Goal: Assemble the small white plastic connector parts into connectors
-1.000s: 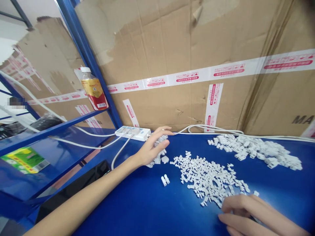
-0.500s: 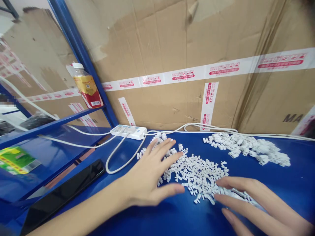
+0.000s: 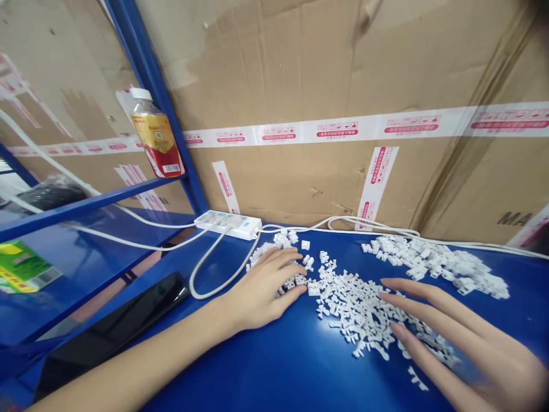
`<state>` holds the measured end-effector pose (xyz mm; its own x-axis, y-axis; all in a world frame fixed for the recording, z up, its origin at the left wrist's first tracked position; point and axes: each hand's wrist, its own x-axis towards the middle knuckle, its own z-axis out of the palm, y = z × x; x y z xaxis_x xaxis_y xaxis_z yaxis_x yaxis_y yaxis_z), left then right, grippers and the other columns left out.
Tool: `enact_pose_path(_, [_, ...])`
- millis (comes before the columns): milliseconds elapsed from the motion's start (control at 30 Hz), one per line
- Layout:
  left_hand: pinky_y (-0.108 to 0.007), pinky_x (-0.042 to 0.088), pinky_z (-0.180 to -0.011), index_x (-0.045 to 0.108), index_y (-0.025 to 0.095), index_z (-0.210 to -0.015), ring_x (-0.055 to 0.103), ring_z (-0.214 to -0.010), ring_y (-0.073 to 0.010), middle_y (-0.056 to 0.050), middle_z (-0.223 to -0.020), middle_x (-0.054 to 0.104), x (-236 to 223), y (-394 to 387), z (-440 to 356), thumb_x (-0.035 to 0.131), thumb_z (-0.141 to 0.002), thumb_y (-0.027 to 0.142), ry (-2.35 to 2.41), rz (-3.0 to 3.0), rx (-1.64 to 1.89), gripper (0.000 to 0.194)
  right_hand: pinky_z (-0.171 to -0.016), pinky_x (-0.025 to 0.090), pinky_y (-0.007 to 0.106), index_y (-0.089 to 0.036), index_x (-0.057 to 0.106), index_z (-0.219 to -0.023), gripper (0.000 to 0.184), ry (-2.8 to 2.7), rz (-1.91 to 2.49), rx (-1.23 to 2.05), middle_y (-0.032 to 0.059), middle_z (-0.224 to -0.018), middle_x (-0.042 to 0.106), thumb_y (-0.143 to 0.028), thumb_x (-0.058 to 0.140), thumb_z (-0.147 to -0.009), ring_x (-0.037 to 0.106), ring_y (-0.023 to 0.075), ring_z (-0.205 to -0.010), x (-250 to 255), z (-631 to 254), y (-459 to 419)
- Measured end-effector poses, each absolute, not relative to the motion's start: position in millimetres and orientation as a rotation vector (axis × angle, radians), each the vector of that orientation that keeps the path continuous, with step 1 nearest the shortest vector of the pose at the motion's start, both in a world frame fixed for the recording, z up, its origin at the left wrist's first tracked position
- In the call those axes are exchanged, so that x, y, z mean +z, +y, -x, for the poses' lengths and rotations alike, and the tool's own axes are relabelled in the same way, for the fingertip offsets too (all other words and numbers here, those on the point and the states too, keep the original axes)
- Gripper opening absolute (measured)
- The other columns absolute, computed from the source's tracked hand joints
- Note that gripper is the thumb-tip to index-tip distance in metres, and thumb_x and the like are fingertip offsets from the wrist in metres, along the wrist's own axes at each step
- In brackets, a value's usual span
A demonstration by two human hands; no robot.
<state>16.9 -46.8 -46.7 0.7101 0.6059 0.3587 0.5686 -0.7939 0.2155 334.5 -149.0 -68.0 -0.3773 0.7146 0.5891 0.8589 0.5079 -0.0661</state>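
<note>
My left hand (image 3: 266,286) rests, fingers curved and apart, over a cluster of small white plastic blocks (image 3: 295,280) on the blue surface. Some of these blocks show between its thumb and fingers, and more lie just beyond the fingertips. To the right spreads a flat heap of tiny white lever-shaped plastic pieces (image 3: 354,303). Over the right side of that heap, my right hand (image 3: 467,337) is held with fingers stretched apart; its fingertips are at the pieces, and I cannot tell whether they touch. A third pile, of white connector-like blocks (image 3: 441,263), lies behind my right hand.
A white power strip (image 3: 228,224) with cables stands at the back by a large cardboard box (image 3: 300,177). A black phone-like slab (image 3: 111,332) lies at the left. A bottle (image 3: 156,137) stands on the blue rack's rail (image 3: 86,210). A green-yellow packet (image 3: 26,266) is far left.
My left hand has moved left and lowered, its fingers curling around the white blocks, which now sit apart from the lever pieces. My right hand stays over the heap, fingers spread wider.
</note>
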Motion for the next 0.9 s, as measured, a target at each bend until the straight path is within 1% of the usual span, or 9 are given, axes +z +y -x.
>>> enact_pose_path(100, [-0.064,0.036,-0.122,0.068,0.017,-0.119,0.057,-0.139,-0.0325,-0.016,-0.139,0.066,-49,-47,-19,0.06,-0.105,0.033,1.0,-2.798,0.763,0.023,-0.097,0.066,0.044,-0.029,0.055,-0.145,0.037,-2.341,1.13,-0.291,0.0077,-0.143,0.06,-0.037,0.05,-0.108,0.066,0.024,-0.125,-58,-319,-130])
enact_pose_path(200, [-0.072,0.028,-0.122,0.067,0.018,-0.126,0.055,-0.139,-0.0363,-0.018,-0.14,0.065,-49,-50,-22,0.07,-0.098,0.044,0.951,-2.799,0.823,0.038,-0.097,0.066,0.046,-0.03,0.057,-0.145,0.037,-2.422,1.065,-0.233,0.0061,-0.137,0.065,-0.032,0.049,-0.109,0.067,0.0232,-0.122,-47,-298,-110])
enact_pose_path(267, [-0.073,0.027,-0.122,0.068,0.02,-0.125,0.055,-0.139,-0.0365,-0.017,-0.139,0.064,-50,-51,-23,0.074,-0.095,0.047,0.881,-2.811,0.839,0.04,-0.1,0.064,0.048,-0.027,0.059,-0.144,0.037,-2.452,1.023,-0.196,0.0056,-0.137,0.067,-0.027,0.046,-0.109,0.066,0.0233,-0.123,-42,-285,-98])
enact_pose_path(367, [-0.067,0.028,-0.124,0.072,0.024,-0.118,0.056,-0.136,-0.0319,-0.013,-0.137,0.064,-53,-51,-23,0.071,-0.099,0.039,0.779,-2.816,0.869,0.025,-0.105,0.061,0.049,-0.02,0.061,-0.141,0.037,-2.478,0.955,-0.138,0.0082,-0.138,0.067,-0.021,0.041,-0.11,0.064,0.0231,-0.127,-41,-273,-88])
enact_pose_path(500, [-0.055,0.034,-0.122,0.076,0.022,-0.105,0.061,-0.125,-0.0253,-0.01,-0.127,0.067,-55,-48,-23,0.066,-0.102,0.028,0.718,-2.792,0.925,0.011,-0.107,0.059,0.047,-0.016,0.063,-0.138,0.036,-2.481,0.912,-0.062,0.0108,-0.139,0.067,-0.017,0.042,-0.108,0.064,0.0229,-0.129,-45,-266,-83])
enact_pose_path(633, [-0.051,0.031,-0.124,0.076,0.021,-0.097,0.063,-0.119,-0.021,-0.007,-0.118,0.067,-49,-53,-19,0.065,-0.1,0.02,0.691,-2.795,0.963,0.011,-0.11,0.056,0.049,-0.014,0.06,-0.141,0.039,-2.481,0.897,-0.006,0.0127,-0.145,0.063,-0.014,0.043,-0.107,0.061,0.024,-0.134,-47,-262,-78])
enact_pose_path(800, [-0.055,0.027,-0.125,0.071,0.019,-0.084,0.063,-0.119,-0.0216,-0.007,-0.119,0.066,-39,-61,-11,0.066,-0.099,0.02,0.699,-2.835,0.945,0.015,-0.123,0.044,0.039,-0.011,0.055,-0.15,0.049,-2.569,0.856,0.049,0.0117,-0.153,0.057,-0.015,0.039,-0.104,0.048,0.0194,-0.147,-48,-256,-73])
enact_pose_path(833, [-0.056,0.029,-0.124,0.069,0.019,-0.083,0.064,-0.117,-0.0219,-0.007,-0.117,0.066,-38,-60,-10,0.067,-0.098,0.02,0.713,-2.838,0.93,0.015,-0.124,0.042,0.038,-0.011,0.053,-0.153,0.051,-2.589,0.852,0.058,0.0105,-0.155,0.055,-0.015,0.038,-0.104,0.046,0.0188,-0.149,-48,-256,-72])
enact_pose_path(900, [-0.054,0.039,-0.118,0.065,0.018,-0.082,0.064,-0.116,-0.0234,-0.008,-0.116,0.067,-38,-56,-8,0.067,-0.097,0.018,0.759,-2.831,0.901,0.015,-0.124,0.041,0.038,-0.011,0.051,-0.155,0.053,-2.619,0.86,0.069,0.0095,-0.158,0.051,-0.016,0.037,-0.104,0.044,0.0192,-0.15,-48,-259,-73])
